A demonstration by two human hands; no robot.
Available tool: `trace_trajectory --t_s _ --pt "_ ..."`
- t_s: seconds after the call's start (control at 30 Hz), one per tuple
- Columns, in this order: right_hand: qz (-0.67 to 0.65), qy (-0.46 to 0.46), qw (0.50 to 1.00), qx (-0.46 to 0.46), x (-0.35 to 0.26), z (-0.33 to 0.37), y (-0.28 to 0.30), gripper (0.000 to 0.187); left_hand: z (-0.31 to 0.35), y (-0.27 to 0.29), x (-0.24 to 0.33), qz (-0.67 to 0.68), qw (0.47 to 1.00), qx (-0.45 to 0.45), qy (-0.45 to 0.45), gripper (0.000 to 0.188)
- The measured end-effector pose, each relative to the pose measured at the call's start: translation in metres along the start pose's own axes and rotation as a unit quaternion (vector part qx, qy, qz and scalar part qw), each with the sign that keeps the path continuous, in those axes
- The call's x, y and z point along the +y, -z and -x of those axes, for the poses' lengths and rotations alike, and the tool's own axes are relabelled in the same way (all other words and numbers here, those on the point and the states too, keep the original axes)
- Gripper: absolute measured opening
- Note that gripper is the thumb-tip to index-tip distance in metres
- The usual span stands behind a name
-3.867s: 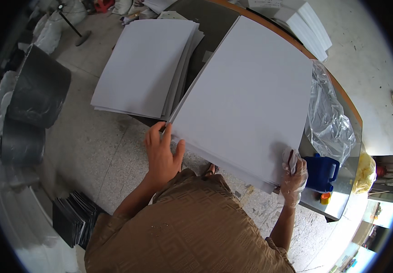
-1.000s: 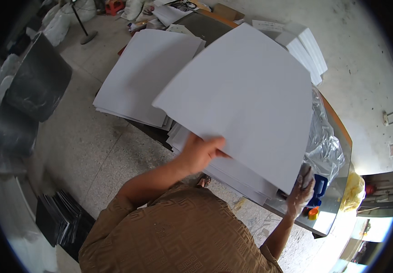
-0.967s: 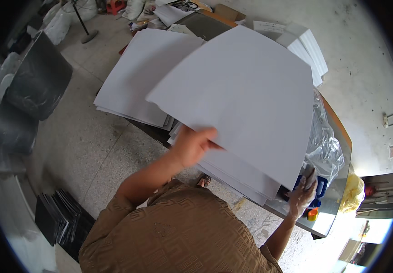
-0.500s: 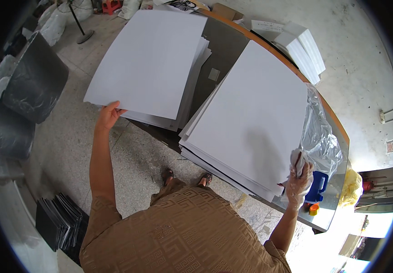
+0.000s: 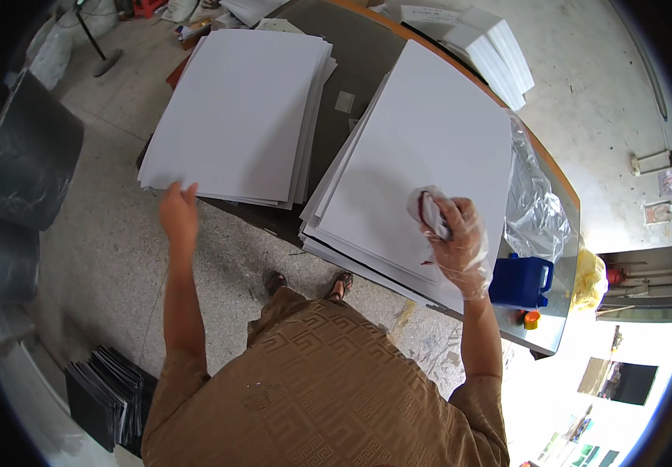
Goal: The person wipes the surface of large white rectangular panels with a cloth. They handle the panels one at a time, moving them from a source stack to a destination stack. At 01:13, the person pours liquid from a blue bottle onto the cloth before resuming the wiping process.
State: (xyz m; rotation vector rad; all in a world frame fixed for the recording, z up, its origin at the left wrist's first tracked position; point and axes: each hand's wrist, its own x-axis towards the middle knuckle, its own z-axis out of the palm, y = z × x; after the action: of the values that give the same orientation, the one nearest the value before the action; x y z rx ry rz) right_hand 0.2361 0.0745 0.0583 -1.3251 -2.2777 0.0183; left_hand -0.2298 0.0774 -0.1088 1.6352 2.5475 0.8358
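My gloved right hand point(image 5: 460, 243): clasps whitish wad point(image 5: 433, 214) over right sheet stack point(image 5: 445, 117), glove point(image 5: 473, 274) apparently shielding skin | My left hand point(image 5: 178, 212): at left sheet stack's point(image 5: 231, 117) near edge, grip undeterminable

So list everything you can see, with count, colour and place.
Left stack: 1, white, table's left part
Right stack: 1, white, table's middle
Table: 1, dark, under both stacks
Plastic: 1, clear, right of right stack
Jug: 1, blue, table's right end
Orange item: 1, orange, beside jug
Bag: 1, yellow, right of table
Blocks: several, white, beyond table
Tubs: 2, black, far left
Panels: many, black, lower left
Stand: 1, dark, upper left
Red thing: 1, red, upper left
Sandals: 2, dark, floor by table
Wad: 1, white, in right hand
Shirt: 1, brown, bottom centre
Left hand: 1, bare, at left stack's near edge, grip unclear
Right hand: 1, clear-gloved, over right stack, gripping wad
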Motion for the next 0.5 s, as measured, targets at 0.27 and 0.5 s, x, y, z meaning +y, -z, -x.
trace_trajectory --t_s 0.27,0.5 --pt "0.003 0.089 0.996 -0.023 -0.05 -0.043 -0.052 0.053 0.127 -0.005 0.156 0.249 0.829 0.077 -0.495 0.023" --pt "-0.013 0.083 0.996 -0.027 -0.053 -0.033 -0.079 0.067 0.137 -0.053 0.159 0.279 0.819 0.112 -0.488 0.03"
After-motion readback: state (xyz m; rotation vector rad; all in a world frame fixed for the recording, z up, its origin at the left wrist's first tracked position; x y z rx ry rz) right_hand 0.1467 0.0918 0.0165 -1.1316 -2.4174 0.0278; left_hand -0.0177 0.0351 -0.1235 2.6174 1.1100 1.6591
